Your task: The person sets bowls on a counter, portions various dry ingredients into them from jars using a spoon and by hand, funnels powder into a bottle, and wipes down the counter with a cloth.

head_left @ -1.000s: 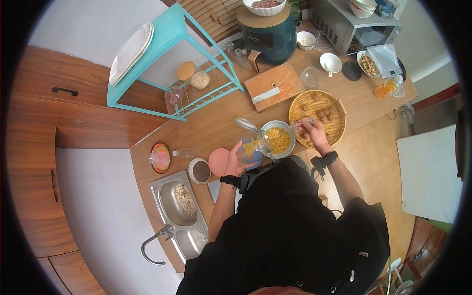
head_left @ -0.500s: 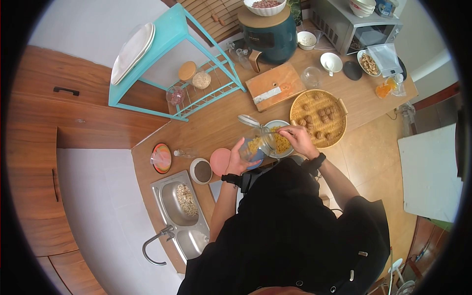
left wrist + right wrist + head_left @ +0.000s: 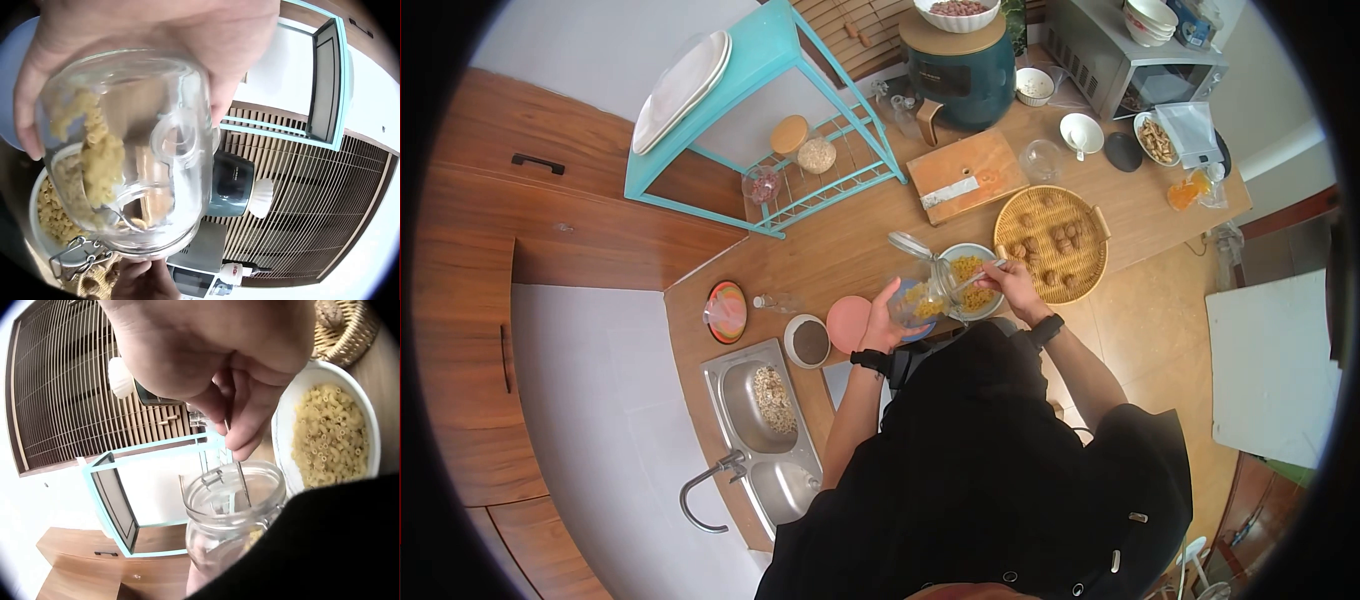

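Observation:
My left hand (image 3: 882, 326) grips a clear glass jar (image 3: 178, 100) tipped on its side, with short curved macaroni (image 3: 103, 153) lying along its wall. The jar's hinged lid (image 3: 910, 245) hangs open on a wire clasp (image 3: 78, 256). Between thumb and fingers, my right hand (image 3: 1022, 290) pinches the thin metal handle of a spoon (image 3: 242, 481), whose far end is inside the jar mouth. Beside the mouth stands a white bowl (image 3: 285, 428) holding more macaroni (image 3: 328, 434). The jar's rim overlaps the bowl's edge in the head view.
Right of the bowl lies a woven tray (image 3: 1090, 270) of walnuts. A wooden box (image 3: 990, 165) sits behind. To the left are a pink plate (image 3: 848, 318), a bowl of dark grains (image 3: 810, 342) and a sink (image 3: 795, 445). A turquoise rack (image 3: 775, 95) stands at the back left.
My right hand has moved left from over the walnut tray to the jar mouth, bringing the spoon into the jar. My left hand keeps the jar tipped in about the same place.

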